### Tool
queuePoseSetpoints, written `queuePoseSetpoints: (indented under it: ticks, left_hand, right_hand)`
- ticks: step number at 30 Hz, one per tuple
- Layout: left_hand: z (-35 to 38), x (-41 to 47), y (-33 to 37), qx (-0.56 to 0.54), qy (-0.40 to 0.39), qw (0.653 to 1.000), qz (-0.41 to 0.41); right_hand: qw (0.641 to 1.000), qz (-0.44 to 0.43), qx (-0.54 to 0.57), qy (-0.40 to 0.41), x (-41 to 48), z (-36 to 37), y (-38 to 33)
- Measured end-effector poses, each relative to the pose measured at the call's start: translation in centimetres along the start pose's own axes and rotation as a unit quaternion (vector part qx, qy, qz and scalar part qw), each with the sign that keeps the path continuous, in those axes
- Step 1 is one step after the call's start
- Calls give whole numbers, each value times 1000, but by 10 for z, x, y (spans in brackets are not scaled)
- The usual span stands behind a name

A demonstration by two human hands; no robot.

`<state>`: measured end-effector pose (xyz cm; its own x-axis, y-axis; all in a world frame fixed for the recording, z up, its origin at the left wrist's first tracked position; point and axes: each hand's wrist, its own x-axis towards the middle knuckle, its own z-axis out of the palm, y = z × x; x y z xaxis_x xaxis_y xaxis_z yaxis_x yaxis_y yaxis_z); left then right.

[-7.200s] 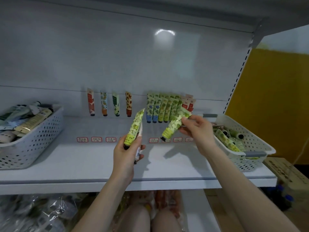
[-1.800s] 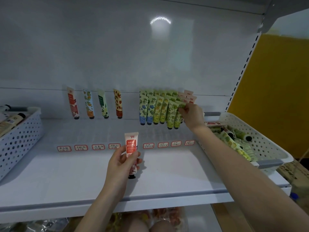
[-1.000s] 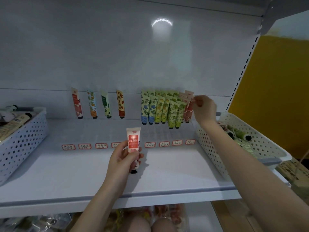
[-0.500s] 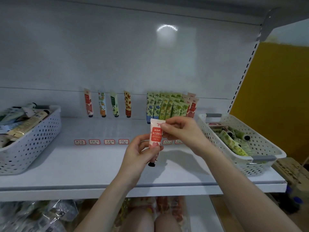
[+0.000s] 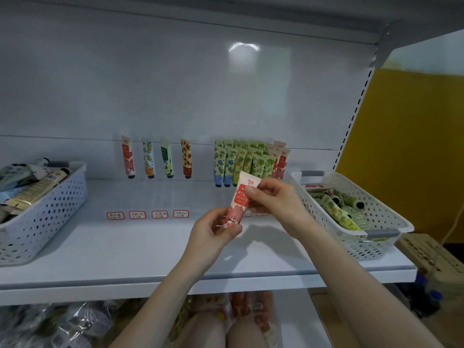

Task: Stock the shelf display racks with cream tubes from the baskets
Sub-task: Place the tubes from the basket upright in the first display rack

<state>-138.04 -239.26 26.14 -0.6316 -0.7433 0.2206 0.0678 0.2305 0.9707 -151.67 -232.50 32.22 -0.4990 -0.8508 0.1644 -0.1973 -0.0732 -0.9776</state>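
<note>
Tube (image 5: 240,200) of red cream held over shelf (image 5: 140,249), both hands on it: left hand (image 5: 213,234) pinches the cap end, right hand (image 5: 272,199) fingers pinch the flat top, likely passing it right to hang by the red tubes (image 5: 281,159) on the rack

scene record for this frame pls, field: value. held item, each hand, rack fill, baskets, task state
held item: red-and-white cream tube, flat end up, slightly tilted, above the shelf
left hand: grips the tube's lower end
right hand: pinches the tube's upper part
rack, left side: four single tubes, spaced apart
rack, right side: packed green tubes, then red tubes at the right end
left basket: mixed tubes piled inside
right basket: mostly green tubes
task state: held tube not yet racked
</note>
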Motion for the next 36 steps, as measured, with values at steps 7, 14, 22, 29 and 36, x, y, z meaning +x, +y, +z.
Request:
queuePoseSetpoints:
  ticks: [7,14,22,29,36]
  left_hand:
    - [29,29,-28,207,-34,977,25]
    - [59,55,-51,449,-164,875,74]
    - [66,60,-82,517,-144,838,94]
    - [65,59,-85,515,-138,840,101]
    - [66,58,-82,510,-133,843,107]
  right_hand:
    - [984,-36,-102,141,20,-50,-12]
    - [947,-22,-208,243,61,-103,-8]
    - [933,-28,-296,201,105,-107,6]
    - [924,-22,-352,146,125,-100,29]
    - [919,-16,-376,119,129,-94,36]
